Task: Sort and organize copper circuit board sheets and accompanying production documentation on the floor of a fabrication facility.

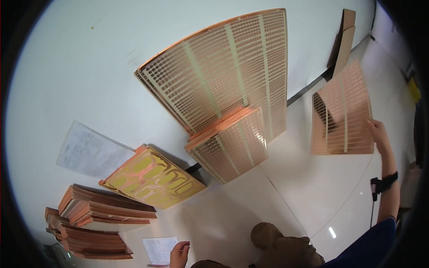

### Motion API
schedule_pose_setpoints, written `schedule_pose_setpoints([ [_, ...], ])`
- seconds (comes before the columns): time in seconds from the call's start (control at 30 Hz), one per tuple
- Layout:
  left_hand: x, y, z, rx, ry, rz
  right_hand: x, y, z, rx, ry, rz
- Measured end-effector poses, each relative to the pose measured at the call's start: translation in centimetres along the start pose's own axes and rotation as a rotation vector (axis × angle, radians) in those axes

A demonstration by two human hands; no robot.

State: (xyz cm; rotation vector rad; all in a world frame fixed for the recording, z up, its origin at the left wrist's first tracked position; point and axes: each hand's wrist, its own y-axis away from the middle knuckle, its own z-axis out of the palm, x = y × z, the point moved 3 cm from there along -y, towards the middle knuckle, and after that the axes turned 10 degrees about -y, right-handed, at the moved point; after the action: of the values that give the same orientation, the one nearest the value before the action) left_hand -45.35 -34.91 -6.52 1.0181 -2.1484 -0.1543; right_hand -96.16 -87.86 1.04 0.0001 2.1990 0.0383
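On the right, my right hand (379,134) is closed on the side edge of a copper-clad circuit panel (355,116), with a fine grid pattern and pale strips. The panel is held up over the floor, near the wall. My left hand (179,254) shows at the lower edge, fingers loosely extended, with nothing visible in it. Beside it lies a printed paper sheet (156,250) on the floor. Ahead, a large stack of patterned copper panels (219,62) leans on the wall, with a smaller stack of copper panels (230,147) in front of it.
A yellow and copper panel stack (154,178) leans to the left, with a paper sheet (91,149) behind it. Piles of brown-edged boards (98,223) stand at the lower left. Cardboard pieces (344,42) lean at the far right. My brown shoe (268,236) is on the tiled floor (286,192).
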Motion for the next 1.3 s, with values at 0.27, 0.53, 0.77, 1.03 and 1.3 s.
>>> schedule_pose_setpoints([
  [0.27, -5.2, 5.5, -1.9, 0.071, 0.052, -0.175, -0.4, -10.0, 9.3, 0.232, -0.052, -0.159],
  [0.53, -5.3, 7.4, -2.0, 0.115, 0.010, -0.214, -11.1, -15.4, 18.7, 0.036, -0.217, -0.006],
  [0.77, -4.7, 8.0, -1.7, 0.148, 0.088, -0.246, -14.7, -15.1, 23.5, -0.101, -0.485, 0.147],
  [1.03, -5.5, 8.7, -0.9, 0.140, 0.074, -0.266, -14.9, -16.9, 25.5, -0.059, -0.745, 0.180],
  [1.3, -5.3, 7.5, -0.6, 0.094, 0.035, -0.247, -13.8, -19.3, 25.9, -0.093, -0.825, 0.218],
])
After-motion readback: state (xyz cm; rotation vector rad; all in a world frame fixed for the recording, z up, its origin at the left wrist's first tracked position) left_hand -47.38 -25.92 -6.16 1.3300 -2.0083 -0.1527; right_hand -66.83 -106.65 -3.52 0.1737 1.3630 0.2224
